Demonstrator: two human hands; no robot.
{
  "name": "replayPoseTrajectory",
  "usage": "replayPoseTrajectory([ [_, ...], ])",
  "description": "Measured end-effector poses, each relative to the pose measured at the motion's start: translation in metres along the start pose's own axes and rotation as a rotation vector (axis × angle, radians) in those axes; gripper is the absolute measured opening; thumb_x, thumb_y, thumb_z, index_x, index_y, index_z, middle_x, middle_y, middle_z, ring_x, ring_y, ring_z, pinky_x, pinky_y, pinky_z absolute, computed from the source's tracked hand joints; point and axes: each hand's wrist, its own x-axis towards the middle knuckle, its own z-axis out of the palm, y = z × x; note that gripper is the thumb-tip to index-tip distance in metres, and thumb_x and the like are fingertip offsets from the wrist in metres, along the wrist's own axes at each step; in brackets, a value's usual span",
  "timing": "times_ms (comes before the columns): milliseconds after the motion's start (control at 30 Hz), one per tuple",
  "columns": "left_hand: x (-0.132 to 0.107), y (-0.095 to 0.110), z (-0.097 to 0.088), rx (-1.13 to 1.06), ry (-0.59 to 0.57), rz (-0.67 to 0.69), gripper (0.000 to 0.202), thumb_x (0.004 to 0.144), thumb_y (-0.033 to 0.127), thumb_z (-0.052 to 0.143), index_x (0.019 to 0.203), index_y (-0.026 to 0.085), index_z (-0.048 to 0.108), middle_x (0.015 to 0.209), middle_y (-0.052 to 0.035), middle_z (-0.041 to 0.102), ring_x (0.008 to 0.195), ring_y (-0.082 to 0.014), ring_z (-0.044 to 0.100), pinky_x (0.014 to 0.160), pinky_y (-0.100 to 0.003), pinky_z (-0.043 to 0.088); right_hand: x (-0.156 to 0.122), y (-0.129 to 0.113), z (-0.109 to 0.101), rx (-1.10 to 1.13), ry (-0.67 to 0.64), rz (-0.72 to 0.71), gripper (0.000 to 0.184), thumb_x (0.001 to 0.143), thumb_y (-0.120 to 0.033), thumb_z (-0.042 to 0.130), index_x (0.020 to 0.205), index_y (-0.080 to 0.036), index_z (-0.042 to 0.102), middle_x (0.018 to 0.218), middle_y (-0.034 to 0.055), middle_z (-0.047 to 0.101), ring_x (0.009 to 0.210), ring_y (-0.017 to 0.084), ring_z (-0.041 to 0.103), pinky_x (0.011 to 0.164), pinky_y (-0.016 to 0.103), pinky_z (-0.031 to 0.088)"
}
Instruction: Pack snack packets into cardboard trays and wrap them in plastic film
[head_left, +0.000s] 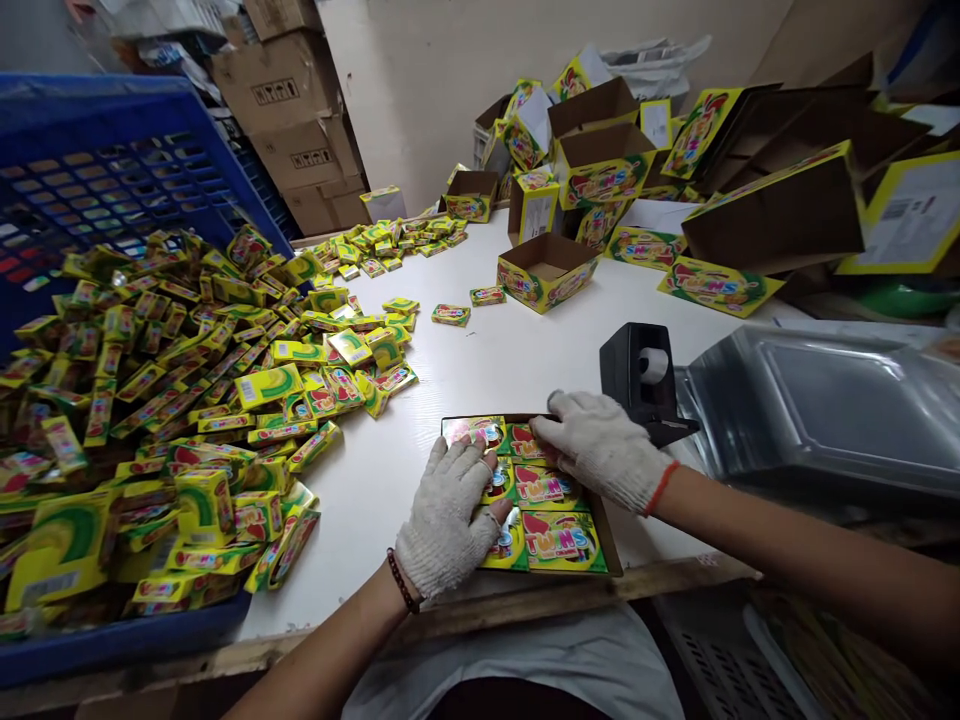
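Observation:
A shallow cardboard display box [611, 545] lies open near the front edge of the table. Small yellow-green packs [564, 543] with fruit pictures and "TWINS" lettering lie flat in rows inside it. My left hand [448, 515], in a white fingertip-less glove, rests over the left side of the rows. Its fingers are spread and touch the packs. My right hand [604, 445], in a matching glove with an orange cuff, reaches over the box's far right corner. Its fingers are stretched out onto the top right pack, and parts of them are hidden.
A blue crate [127, 640] at left spills a heap of loose packs [277, 385] onto the white table [375, 470]. A black tape dispenser [637, 370] stands beside my right hand, near a clear plastic bin [817, 400]. Empty display boxes [547, 270] pile up at back right.

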Motion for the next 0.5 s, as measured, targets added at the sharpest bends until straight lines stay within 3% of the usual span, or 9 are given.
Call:
replayPoseTrajectory([
  [67, 0.001, 0.0, -0.001, 0.002, -0.007, -0.001, 0.034, 0.091, 0.03, 0.059, 0.123, 0.018, 0.061, 0.132, -0.0137, 0.065, 0.131, -0.0327, 0.053, 0.118, -0.06, 0.031, -0.005, 0.001, -0.003, -0.137, -0.014, -0.01, 0.029, 0.088, -0.025, 0.064, 0.116, -0.02, 0.067, 0.119, 0.0171, 0.065, 0.104, 0.032, 0.062, 0.079, 0.038, 0.043],
  [167, 0.001, 0.0, -0.001, -0.005, 0.0, 0.012, 0.035, 0.091, 0.031, 0.06, 0.122, 0.017, 0.062, 0.13, -0.0141, 0.065, 0.129, -0.0324, 0.055, 0.119, -0.06, 0.031, -0.004, -0.005, -0.004, -0.209, -0.088, -0.029, 0.034, 0.094, -0.012, 0.05, 0.124, -0.013, 0.064, 0.115, 0.0189, 0.068, 0.102, 0.03, 0.066, 0.08, 0.039, 0.047],
  [333, -0.006, 0.0, 0.003, -0.021, 0.036, 0.021, 0.035, 0.092, 0.032, 0.058, 0.124, 0.016, 0.061, 0.13, -0.0153, 0.065, 0.129, -0.0329, 0.055, 0.118, -0.061, 0.031, 0.003, -0.022, -0.002, -0.176, -0.132, -0.034, 0.03, 0.091, -0.007, 0.049, 0.112, -0.007, 0.069, 0.106, 0.0224, 0.07, 0.095, 0.03, 0.07, 0.077, 0.039, 0.051],
  [433, -0.004, -0.013, 0.004, -0.045, 0.106, 0.013, 0.037, 0.096, 0.029, 0.05, 0.129, 0.015, 0.057, 0.136, -0.016, 0.061, 0.137, -0.0269, 0.049, 0.119, -0.05, 0.035, 0.003, -0.031, 0.007, -0.197, -0.157, -0.033, 0.03, 0.091, -0.007, 0.048, 0.11, -0.007, 0.071, 0.103, 0.0227, 0.07, 0.092, 0.031, 0.07, 0.074, 0.039, 0.051],
  [500, 0.006, -0.035, 0.0, 0.037, 0.111, -0.117, 0.038, 0.097, 0.026, 0.045, 0.132, 0.014, 0.055, 0.142, -0.0166, 0.055, 0.141, -0.0225, 0.043, 0.118, -0.04, 0.037, 0.004, -0.036, 0.016, -0.262, -0.175, -0.069, 0.033, 0.09, -0.005, 0.045, 0.111, -0.005, 0.071, 0.102, 0.0241, 0.069, 0.091, 0.032, 0.069, 0.075, 0.041, 0.05],
])
